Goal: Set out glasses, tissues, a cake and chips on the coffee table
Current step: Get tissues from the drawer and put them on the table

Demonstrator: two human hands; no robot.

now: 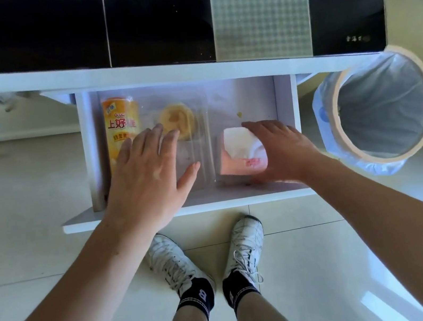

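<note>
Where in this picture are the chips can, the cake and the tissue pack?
chips can (120, 119), head view, on its orange label.
cake (179, 118), head view, on its yellow top under the clear lid.
tissue pack (240, 152), head view, on the white tissue showing at its opening.
</note>
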